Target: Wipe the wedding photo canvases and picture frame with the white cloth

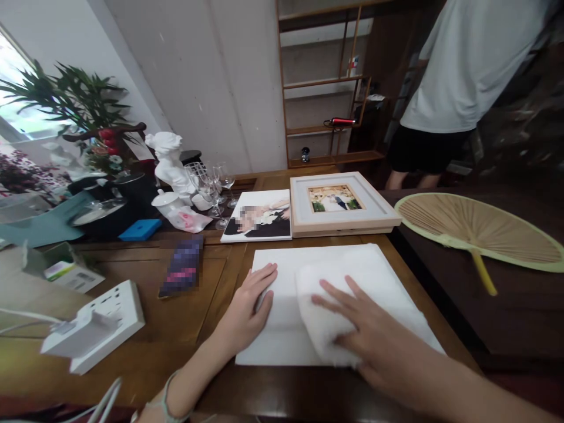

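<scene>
A flat white board lies on the wooden table in front of me. My left hand rests flat on the board's left edge, fingers stretched out. My right hand lies palm down, fingers spread, pressing a white cloth onto the board's middle. Behind the board lie an unframed photo print and a photo in a pale wooden frame.
A white power strip and a phone lie to the left. Wine glasses, a white bust, a teapot and plants stand at the back left. A straw fan lies right. A person in a white shirt stands behind.
</scene>
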A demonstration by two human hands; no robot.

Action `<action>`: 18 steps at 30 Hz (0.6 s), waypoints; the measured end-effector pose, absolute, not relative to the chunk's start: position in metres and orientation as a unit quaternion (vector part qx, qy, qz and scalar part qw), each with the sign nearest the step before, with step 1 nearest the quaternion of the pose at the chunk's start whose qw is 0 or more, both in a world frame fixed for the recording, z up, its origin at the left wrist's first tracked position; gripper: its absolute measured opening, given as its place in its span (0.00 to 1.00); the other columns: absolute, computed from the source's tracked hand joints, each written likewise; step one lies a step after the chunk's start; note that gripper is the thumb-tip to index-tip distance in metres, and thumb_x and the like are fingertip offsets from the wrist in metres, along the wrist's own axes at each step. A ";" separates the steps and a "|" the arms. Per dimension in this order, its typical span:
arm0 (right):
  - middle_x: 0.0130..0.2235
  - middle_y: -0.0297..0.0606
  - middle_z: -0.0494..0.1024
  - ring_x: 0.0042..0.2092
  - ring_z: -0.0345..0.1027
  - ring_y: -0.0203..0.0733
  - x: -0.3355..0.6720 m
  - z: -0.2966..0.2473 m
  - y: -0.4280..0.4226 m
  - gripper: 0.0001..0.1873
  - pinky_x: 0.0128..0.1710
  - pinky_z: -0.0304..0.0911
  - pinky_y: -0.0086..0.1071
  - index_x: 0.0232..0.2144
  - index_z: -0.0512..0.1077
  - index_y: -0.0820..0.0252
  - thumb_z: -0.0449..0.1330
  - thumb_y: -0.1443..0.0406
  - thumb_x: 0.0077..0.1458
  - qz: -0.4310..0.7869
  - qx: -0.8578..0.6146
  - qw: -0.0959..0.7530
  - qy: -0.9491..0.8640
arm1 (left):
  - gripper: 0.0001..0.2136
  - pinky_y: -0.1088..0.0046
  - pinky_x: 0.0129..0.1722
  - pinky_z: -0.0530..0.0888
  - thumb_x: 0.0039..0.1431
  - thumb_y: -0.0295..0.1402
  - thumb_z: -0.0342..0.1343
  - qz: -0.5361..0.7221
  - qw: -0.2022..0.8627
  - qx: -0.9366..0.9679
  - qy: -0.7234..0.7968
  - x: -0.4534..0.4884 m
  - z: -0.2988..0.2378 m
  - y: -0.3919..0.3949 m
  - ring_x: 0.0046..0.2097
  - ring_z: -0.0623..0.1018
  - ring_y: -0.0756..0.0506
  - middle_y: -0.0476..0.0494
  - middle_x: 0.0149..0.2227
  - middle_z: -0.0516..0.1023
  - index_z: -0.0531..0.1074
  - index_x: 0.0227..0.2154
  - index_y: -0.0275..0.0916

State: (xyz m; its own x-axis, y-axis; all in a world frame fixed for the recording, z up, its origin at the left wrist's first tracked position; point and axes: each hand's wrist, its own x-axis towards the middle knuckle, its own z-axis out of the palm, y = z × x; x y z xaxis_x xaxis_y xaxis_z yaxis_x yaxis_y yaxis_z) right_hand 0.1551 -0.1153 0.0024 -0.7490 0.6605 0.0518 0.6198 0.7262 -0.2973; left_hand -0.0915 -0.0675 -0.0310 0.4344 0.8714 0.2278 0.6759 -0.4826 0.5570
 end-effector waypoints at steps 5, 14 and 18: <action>0.54 0.43 0.67 0.58 0.53 0.54 0.156 0.003 -0.145 0.20 0.55 0.50 0.56 0.45 0.71 0.58 0.54 0.72 0.47 0.146 -0.289 0.087 -0.942 | 0.18 0.53 0.60 0.53 0.60 0.30 0.44 0.252 0.195 0.823 0.471 -0.091 -0.032 -0.067 0.60 0.62 0.43 0.40 0.57 0.64 0.64 0.53 0.38; 0.61 0.48 0.54 0.63 0.34 0.51 0.165 0.004 -0.099 0.26 0.60 0.36 0.53 0.43 0.70 0.63 0.49 0.78 0.38 0.180 -0.382 0.142 -0.895 | 0.18 0.54 0.61 0.54 0.60 0.31 0.44 0.254 0.195 0.823 0.469 -0.091 -0.032 -0.068 0.60 0.62 0.43 0.41 0.58 0.64 0.64 0.53 0.40; 0.56 0.47 0.64 0.63 0.33 0.51 0.158 -0.005 -0.060 0.21 0.59 0.31 0.56 0.39 0.71 0.63 0.49 0.77 0.42 0.144 -0.428 0.158 -0.878 | 0.18 0.55 0.61 0.53 0.61 0.31 0.44 0.257 0.197 0.820 0.472 -0.090 -0.030 -0.068 0.60 0.61 0.44 0.42 0.58 0.63 0.63 0.54 0.40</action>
